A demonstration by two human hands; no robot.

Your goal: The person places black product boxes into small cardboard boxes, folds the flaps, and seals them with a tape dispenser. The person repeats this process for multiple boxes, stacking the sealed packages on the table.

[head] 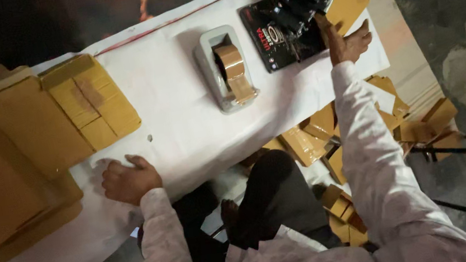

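Right hand [349,43] gripping small cardboard box [346,3] — left hand [126,181] well apart, resting loosely curled on white table [183,126].

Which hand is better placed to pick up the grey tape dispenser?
Probably the left hand: it rests free on the white table. The right hand already grips a small brown cardboard box, beyond the grey tape dispenser.

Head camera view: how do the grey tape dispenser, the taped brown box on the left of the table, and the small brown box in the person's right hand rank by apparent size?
1. Taped brown box: largest.
2. Grey tape dispenser.
3. Small brown box in the right hand: smallest, though partly hidden, so close to the dispenser.
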